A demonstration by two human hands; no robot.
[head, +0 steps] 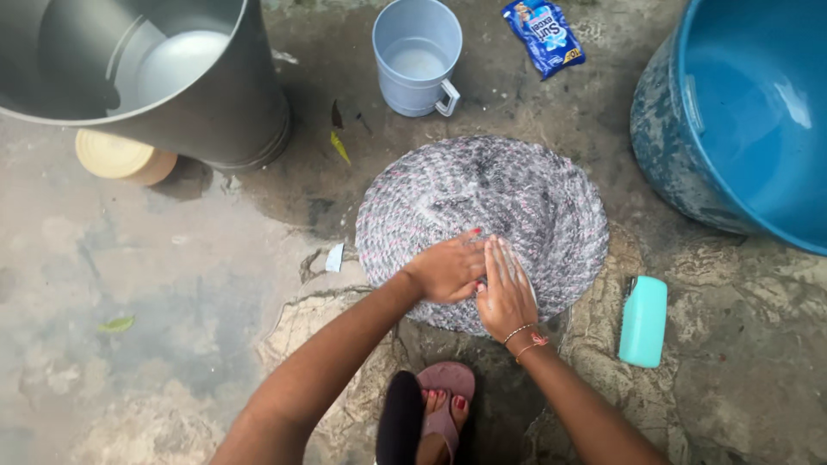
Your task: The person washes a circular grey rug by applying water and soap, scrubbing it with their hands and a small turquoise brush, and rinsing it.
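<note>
Two flat, spread hands, left (448, 269) and right (506, 294), press a round mat (517, 194); mug (417, 57) holds water.

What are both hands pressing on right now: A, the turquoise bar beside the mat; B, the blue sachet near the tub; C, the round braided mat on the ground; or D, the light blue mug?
C: the left hand and right hand both lie flat on the near edge of the round braided mat, while the mug, turquoise bar and blue sachet sit apart, untouched.
</note>
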